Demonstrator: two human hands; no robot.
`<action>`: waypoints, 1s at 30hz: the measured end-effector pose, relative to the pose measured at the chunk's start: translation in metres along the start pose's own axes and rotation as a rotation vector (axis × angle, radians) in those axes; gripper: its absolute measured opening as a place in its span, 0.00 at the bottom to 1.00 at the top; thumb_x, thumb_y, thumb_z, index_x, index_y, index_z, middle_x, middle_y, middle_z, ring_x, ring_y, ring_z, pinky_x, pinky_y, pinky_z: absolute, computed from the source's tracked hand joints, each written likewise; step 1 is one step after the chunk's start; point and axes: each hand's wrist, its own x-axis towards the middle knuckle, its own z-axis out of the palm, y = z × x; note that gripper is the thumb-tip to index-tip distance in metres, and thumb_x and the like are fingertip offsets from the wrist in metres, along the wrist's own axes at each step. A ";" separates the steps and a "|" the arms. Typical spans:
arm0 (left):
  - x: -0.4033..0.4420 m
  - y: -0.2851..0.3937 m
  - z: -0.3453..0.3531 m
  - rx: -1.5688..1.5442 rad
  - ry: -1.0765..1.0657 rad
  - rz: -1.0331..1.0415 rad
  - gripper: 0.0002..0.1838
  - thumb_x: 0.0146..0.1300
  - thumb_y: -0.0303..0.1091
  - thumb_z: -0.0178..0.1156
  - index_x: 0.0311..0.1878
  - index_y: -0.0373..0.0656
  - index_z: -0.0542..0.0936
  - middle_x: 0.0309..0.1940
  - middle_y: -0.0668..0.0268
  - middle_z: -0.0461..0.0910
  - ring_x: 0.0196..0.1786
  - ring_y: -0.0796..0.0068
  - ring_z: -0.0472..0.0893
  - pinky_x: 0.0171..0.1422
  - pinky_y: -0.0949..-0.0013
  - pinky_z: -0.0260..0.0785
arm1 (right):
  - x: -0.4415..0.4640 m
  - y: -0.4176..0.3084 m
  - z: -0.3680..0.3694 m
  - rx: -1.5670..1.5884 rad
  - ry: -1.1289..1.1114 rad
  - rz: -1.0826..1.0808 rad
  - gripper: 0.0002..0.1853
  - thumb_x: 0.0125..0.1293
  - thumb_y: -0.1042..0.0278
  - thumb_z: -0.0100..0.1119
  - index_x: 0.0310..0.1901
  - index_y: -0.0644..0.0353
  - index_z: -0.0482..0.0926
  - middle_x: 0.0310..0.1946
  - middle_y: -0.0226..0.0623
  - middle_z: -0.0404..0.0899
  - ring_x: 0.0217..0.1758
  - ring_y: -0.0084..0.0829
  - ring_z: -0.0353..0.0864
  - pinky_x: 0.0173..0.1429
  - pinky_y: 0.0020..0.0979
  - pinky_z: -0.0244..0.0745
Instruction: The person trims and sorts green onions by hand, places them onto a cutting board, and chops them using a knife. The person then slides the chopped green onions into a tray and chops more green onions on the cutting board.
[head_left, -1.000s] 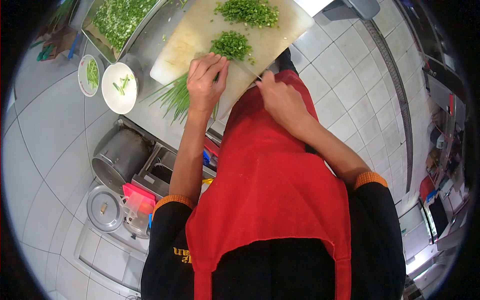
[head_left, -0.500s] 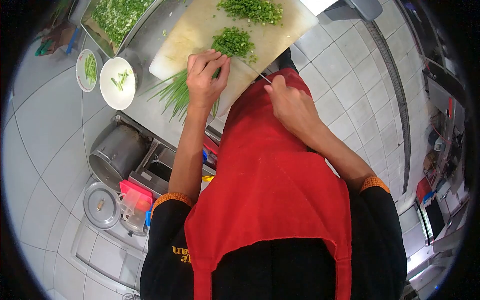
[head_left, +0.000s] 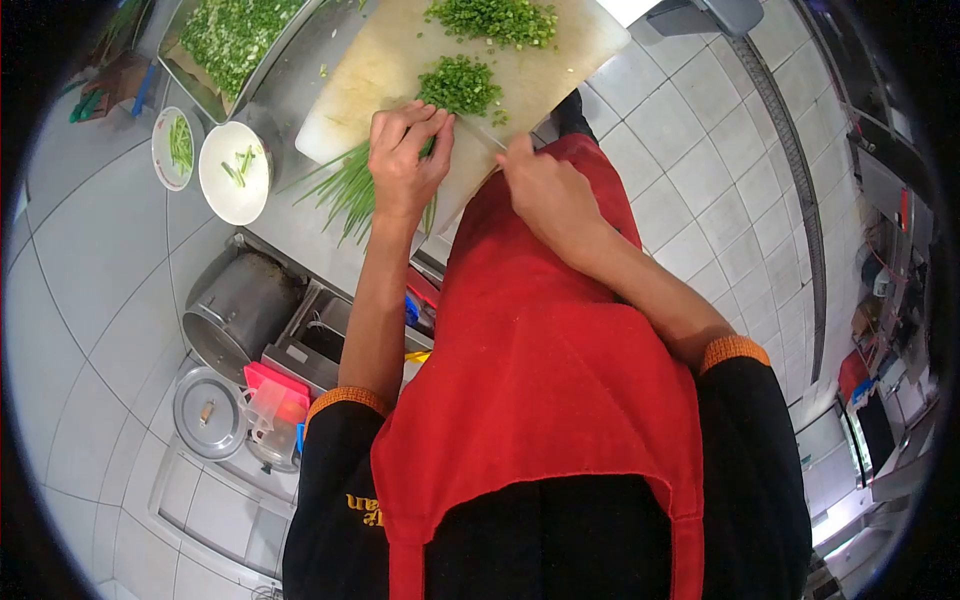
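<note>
On the pale cutting board (head_left: 360, 100), my left hand (head_left: 408, 160) presses a bunch of green onions (head_left: 350, 195) with curled fingers; the long leaves stick out to the left of the wrist. My right hand (head_left: 550, 195) is closed round a knife (head_left: 488, 134), its handle hidden in the fist. The thin blade reaches toward the left fingertips. A pile of chopped green onion (head_left: 460, 86) lies right beyond those fingertips, and a second chopped pile (head_left: 495, 22) is at the top of the board.
A metal tray (head_left: 283, 50) of chopped greens is at the upper left. Below it stand a white bowl (head_left: 213, 190) and a smaller bowl (head_left: 160, 165), both with cut green pieces. A large pot (head_left: 225, 320) and a round lid (head_left: 209, 412) are at the lower left.
My right hand moved away down and right, then came back up and left with the knife. My left hand shifted very slightly left and kept its hold.
</note>
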 end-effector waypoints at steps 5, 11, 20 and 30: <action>-0.001 -0.002 0.000 -0.006 -0.008 0.009 0.11 0.45 0.22 0.75 0.33 0.43 0.84 0.35 0.66 0.82 0.42 0.63 0.82 0.47 0.64 0.76 | -0.041 0.033 0.003 -0.078 -0.040 0.056 0.18 0.77 0.53 0.43 0.40 0.63 0.65 0.20 0.55 0.79 0.27 0.57 0.83 0.28 0.55 0.77; 0.004 0.002 -0.007 0.056 -0.043 0.034 0.11 0.45 0.23 0.76 0.33 0.44 0.85 0.38 0.65 0.82 0.44 0.64 0.82 0.49 0.65 0.75 | -0.050 0.045 -0.004 -0.040 -0.026 -0.003 0.18 0.77 0.53 0.44 0.38 0.62 0.64 0.18 0.55 0.78 0.24 0.59 0.81 0.24 0.56 0.74; 0.001 0.006 -0.012 0.065 -0.053 -0.014 0.12 0.47 0.22 0.76 0.36 0.46 0.87 0.41 0.66 0.82 0.45 0.64 0.81 0.49 0.65 0.76 | -0.013 0.011 -0.014 0.016 0.052 -0.121 0.18 0.78 0.54 0.43 0.38 0.64 0.65 0.17 0.53 0.78 0.22 0.57 0.81 0.24 0.55 0.76; -0.006 0.005 -0.006 0.037 0.032 -0.028 0.12 0.46 0.22 0.76 0.35 0.42 0.87 0.39 0.66 0.84 0.46 0.64 0.84 0.51 0.64 0.78 | 0.001 0.000 -0.011 -0.046 -0.026 -0.084 0.17 0.77 0.56 0.44 0.39 0.64 0.67 0.21 0.54 0.81 0.27 0.55 0.85 0.29 0.52 0.80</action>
